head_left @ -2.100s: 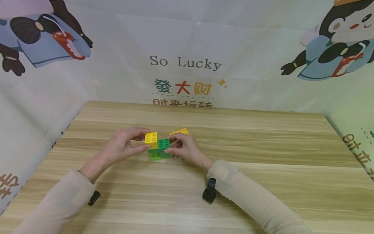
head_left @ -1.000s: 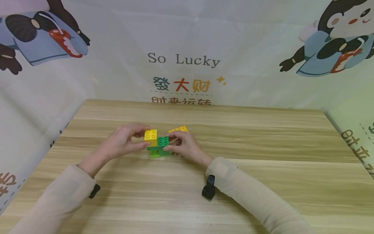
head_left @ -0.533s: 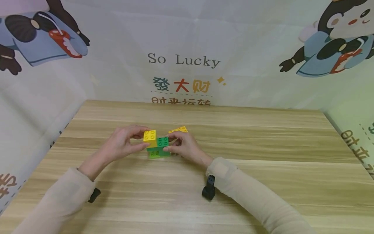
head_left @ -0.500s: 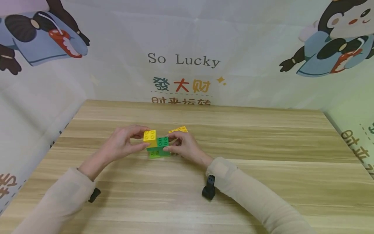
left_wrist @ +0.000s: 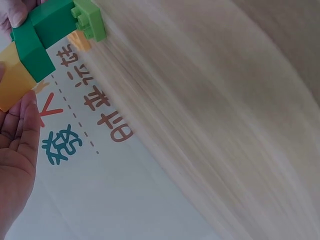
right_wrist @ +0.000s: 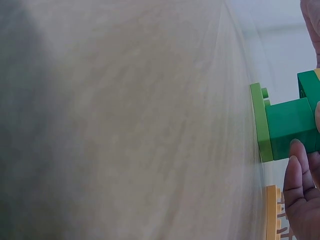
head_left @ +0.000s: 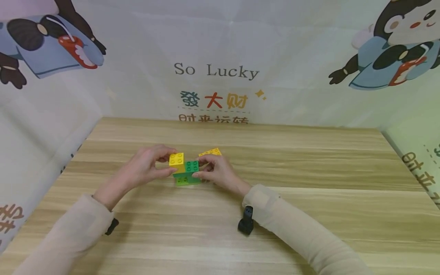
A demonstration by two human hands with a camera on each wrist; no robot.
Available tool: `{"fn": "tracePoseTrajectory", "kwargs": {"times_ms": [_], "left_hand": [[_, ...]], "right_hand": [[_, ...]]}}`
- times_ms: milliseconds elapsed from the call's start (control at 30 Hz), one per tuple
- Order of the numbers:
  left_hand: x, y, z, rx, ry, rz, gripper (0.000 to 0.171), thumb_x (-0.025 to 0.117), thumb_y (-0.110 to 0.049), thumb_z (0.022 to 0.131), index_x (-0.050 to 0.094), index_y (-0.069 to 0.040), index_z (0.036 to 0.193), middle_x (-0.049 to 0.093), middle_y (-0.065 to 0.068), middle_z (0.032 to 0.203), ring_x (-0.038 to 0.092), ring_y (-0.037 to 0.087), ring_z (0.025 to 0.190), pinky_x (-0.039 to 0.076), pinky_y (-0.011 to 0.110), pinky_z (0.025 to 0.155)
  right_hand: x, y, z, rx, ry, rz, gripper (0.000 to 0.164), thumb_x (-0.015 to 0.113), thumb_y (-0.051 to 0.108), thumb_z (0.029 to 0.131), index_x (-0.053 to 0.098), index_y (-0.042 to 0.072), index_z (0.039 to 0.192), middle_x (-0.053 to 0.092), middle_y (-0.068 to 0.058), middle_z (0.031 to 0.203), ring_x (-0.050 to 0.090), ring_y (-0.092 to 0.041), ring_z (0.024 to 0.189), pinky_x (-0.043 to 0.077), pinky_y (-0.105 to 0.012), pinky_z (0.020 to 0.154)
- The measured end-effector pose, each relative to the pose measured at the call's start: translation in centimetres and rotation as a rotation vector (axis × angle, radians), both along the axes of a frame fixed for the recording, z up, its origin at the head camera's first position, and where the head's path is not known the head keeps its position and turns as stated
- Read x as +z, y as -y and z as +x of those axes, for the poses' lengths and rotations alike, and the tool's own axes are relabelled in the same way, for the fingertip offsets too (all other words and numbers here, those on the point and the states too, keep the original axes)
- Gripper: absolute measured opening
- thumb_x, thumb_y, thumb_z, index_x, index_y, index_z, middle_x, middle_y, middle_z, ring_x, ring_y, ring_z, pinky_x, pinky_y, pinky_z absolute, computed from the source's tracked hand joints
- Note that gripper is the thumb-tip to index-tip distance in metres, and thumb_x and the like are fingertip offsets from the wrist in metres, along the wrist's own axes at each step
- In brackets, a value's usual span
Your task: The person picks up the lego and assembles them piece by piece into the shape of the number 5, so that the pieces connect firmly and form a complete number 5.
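A small stack of toy building bricks stands slightly left of the middle in the head view. On its left top sits a yellow brick [head_left: 177, 162], which my left hand [head_left: 146, 164] pinches between thumb and fingers. My right hand [head_left: 218, 172] holds the upper dark green brick [head_left: 192, 167] beneath it by its right end. Under that comes a lower dark green brick [right_wrist: 292, 125], set on a light green plate brick [left_wrist: 91, 20]. The yellow brick overhangs to the left in the left wrist view. Fingers hide part of the stack's far side.
Behind my right hand lies a flat yellow studded plate [head_left: 211, 152], partly hidden. A wooden table [head_left: 309, 164] spreads around the bricks. A printed cloth wall [head_left: 220, 46] rises at its back edge. Each sleeve carries a black wrist camera [head_left: 245, 221].
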State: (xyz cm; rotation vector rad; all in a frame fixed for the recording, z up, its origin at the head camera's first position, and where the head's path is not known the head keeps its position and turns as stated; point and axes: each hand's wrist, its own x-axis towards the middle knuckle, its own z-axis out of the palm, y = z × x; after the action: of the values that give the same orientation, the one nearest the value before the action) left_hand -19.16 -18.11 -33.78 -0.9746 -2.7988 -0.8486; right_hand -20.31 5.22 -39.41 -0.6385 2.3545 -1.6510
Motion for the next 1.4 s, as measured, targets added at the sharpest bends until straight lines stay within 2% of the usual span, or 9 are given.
{"fn": "tracePoseTrajectory", "kwargs": {"times_ms": [100,300,567,733,967,1200,1400], "left_hand": [[-0.4,0.0,0.2,0.015,0.037,0.036,0.040,0.074,-0.011,0.080,0.062,0.002,0.116,0.066,0.014,0.108,0.064,0.025,0.091,0.055,0.039,0.079],[-1.3,0.1,0.3,0.035,0.060,0.142,0.039,0.074,-0.009,0.081,0.062,0.001,0.116,0.067,0.013,0.110,0.065,0.023,0.093,0.055,0.036,0.080],[-1.9,-0.2,0.7,0.112,0.158,0.246,0.045,0.072,-0.022,0.084,0.059,-0.001,0.122,0.065,0.012,0.114,0.063,0.022,0.097,0.053,0.035,0.086],[-2.2,-0.5,0.9,0.153,0.189,0.318,0.047,0.072,-0.024,0.084,0.057,-0.003,0.123,0.064,0.011,0.117,0.063,0.022,0.101,0.051,0.036,0.089],[-1.9,-1.2,1.1,0.227,0.223,0.339,0.040,0.070,-0.030,0.085,0.059,-0.008,0.116,0.065,0.008,0.111,0.063,0.022,0.101,0.053,0.034,0.086],[-2.0,-1.3,0.9,0.217,0.225,0.350,0.036,0.071,-0.024,0.085,0.060,-0.004,0.113,0.065,0.012,0.108,0.063,0.025,0.099,0.053,0.037,0.085],[-1.6,-1.3,0.9,0.209,0.226,0.331,0.036,0.071,-0.022,0.084,0.060,-0.003,0.113,0.065,0.012,0.108,0.062,0.025,0.098,0.052,0.042,0.086]], "right_hand": [[-0.1,0.0,0.0,0.003,0.002,0.003,0.035,0.074,0.009,0.080,0.064,-0.001,0.112,0.068,-0.017,0.102,0.060,-0.007,0.064,0.051,-0.021,0.054],[-0.2,0.0,0.0,0.003,-0.004,-0.004,0.035,0.074,0.009,0.080,0.064,-0.001,0.111,0.068,-0.017,0.102,0.059,-0.007,0.064,0.050,-0.020,0.054],[-0.2,0.0,0.0,0.003,-0.010,0.008,0.034,0.074,0.009,0.081,0.064,0.000,0.112,0.068,-0.016,0.102,0.058,-0.007,0.065,0.051,-0.020,0.055],[-0.2,0.0,0.0,0.006,-0.002,0.010,0.034,0.073,0.009,0.081,0.064,0.001,0.113,0.068,-0.015,0.101,0.059,-0.007,0.066,0.052,-0.021,0.055],[-0.3,0.1,0.0,0.006,-0.007,0.015,0.035,0.073,0.009,0.081,0.063,0.000,0.113,0.068,-0.015,0.101,0.060,-0.007,0.068,0.054,-0.023,0.058],[-0.3,0.1,0.0,0.009,0.003,0.009,0.035,0.073,0.009,0.081,0.063,0.000,0.113,0.068,-0.015,0.101,0.061,-0.008,0.070,0.054,-0.023,0.059],[-0.3,0.1,-0.1,0.003,-0.001,-0.008,0.033,0.073,0.007,0.080,0.064,-0.002,0.111,0.069,-0.017,0.100,0.060,-0.006,0.065,0.052,-0.021,0.055]]}}
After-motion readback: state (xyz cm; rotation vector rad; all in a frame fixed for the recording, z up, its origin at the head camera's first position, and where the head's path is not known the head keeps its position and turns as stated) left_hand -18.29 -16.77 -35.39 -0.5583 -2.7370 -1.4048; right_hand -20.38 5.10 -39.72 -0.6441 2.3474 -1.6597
